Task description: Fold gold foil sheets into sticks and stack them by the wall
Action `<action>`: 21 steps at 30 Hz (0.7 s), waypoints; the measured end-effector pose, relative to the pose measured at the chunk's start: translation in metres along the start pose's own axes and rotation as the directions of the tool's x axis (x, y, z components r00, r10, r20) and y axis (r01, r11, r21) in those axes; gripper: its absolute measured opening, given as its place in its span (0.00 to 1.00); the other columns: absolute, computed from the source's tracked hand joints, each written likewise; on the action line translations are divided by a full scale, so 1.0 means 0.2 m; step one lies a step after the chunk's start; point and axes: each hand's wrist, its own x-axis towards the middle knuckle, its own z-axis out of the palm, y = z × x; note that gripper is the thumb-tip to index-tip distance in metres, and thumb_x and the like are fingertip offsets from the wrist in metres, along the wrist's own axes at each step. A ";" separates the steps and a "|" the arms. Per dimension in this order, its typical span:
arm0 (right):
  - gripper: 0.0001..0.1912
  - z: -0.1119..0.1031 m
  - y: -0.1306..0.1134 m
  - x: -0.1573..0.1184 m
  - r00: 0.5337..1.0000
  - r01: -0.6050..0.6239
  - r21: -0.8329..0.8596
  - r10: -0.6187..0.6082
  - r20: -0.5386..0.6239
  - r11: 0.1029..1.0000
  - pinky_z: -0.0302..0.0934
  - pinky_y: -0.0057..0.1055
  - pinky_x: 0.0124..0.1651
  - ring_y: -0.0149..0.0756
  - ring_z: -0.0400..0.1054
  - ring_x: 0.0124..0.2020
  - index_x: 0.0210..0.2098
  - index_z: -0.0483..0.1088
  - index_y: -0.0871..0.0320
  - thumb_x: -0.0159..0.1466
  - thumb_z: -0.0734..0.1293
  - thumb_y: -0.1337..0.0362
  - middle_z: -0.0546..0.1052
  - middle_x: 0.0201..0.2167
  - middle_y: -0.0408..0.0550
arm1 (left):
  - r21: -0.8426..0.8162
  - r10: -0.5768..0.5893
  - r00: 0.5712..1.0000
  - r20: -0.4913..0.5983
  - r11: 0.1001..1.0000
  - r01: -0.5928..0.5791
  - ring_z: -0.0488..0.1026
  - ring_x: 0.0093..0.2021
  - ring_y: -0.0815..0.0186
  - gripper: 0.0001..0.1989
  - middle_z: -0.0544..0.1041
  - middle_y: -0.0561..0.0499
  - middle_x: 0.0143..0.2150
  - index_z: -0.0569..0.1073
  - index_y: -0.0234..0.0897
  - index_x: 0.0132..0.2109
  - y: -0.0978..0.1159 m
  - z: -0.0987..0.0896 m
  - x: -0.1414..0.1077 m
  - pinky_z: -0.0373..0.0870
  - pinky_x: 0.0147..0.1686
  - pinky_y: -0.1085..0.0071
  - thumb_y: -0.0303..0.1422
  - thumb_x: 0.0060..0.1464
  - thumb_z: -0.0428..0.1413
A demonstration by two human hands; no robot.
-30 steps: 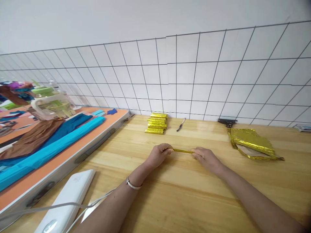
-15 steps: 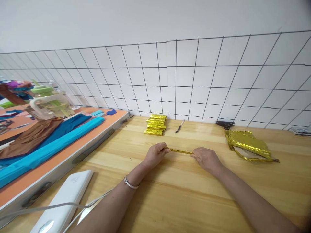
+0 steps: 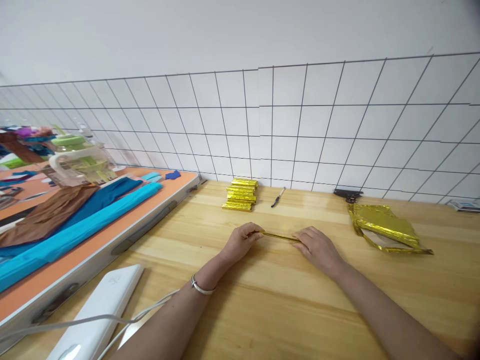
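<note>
A thin strip of gold foil stretches between my two hands, just over the wooden table. My left hand pinches its left end between thumb and fingers. At the other end, my right hand is closed on the strip, thumb below and fingers on top. Beyond my hands lies a row of several folded gold foil pieces. A larger crumpled sheet of gold foil, with a pale piece showing under it, rests off to the right.
Near the wall lie a pen and a black clip-like object. At left, an orange board carries blue and brown crepe paper and a green-lidded jug. A white device with cables sits front left.
My right hand's fingers have shifted slightly left along the foil strip and its thumb shows more. The left hand keeps its pinch almost unmoved. The view has tilted a little.
</note>
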 end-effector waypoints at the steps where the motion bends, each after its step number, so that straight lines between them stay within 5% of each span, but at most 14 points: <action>1: 0.13 0.00 -0.02 0.00 1.000 0.004 0.002 -0.004 -0.007 1.000 0.59 0.34 0.43 0.39 0.64 0.41 0.45 0.68 0.58 0.64 0.60 0.59 0.74 0.37 0.51 | -0.003 0.003 1.000 0.004 1.000 -0.003 0.69 0.35 0.68 0.07 0.73 0.51 0.33 0.73 0.36 0.37 0.00 0.01 0.00 0.64 0.36 0.74 0.34 0.55 0.53; 8: 0.11 -0.01 -0.12 0.00 0.999 0.049 -0.036 -0.049 -0.001 0.998 0.55 0.33 0.37 0.36 0.63 0.34 0.37 0.71 0.59 0.66 0.58 0.63 0.73 0.29 0.48 | 0.026 0.098 0.992 0.081 0.995 -0.101 0.68 0.34 0.69 0.07 0.72 0.51 0.31 0.74 0.37 0.38 0.10 0.11 -0.04 0.65 0.35 0.74 0.33 0.57 0.52; 15: 0.12 -0.01 -0.16 0.00 0.999 0.050 0.040 -0.050 -0.001 0.998 0.53 0.32 0.37 0.35 0.62 0.32 0.32 0.70 0.59 0.65 0.57 0.65 0.72 0.26 0.47 | 0.228 0.228 0.963 0.142 0.939 -0.256 0.68 0.37 0.66 0.10 0.72 0.49 0.36 0.73 0.40 0.44 0.19 0.15 -0.06 0.63 0.39 0.71 0.34 0.58 0.51; 21: 0.12 -0.01 -0.23 0.01 0.999 0.043 0.131 -0.044 0.007 0.990 0.54 0.32 0.36 0.35 0.61 0.31 0.30 0.68 0.59 0.65 0.56 0.65 0.71 0.26 0.48 | 0.344 0.237 0.961 0.139 0.899 -0.271 0.65 0.34 0.66 0.09 0.70 0.50 0.30 0.72 0.36 0.36 0.26 0.16 -0.07 0.61 0.35 0.72 0.31 0.59 0.48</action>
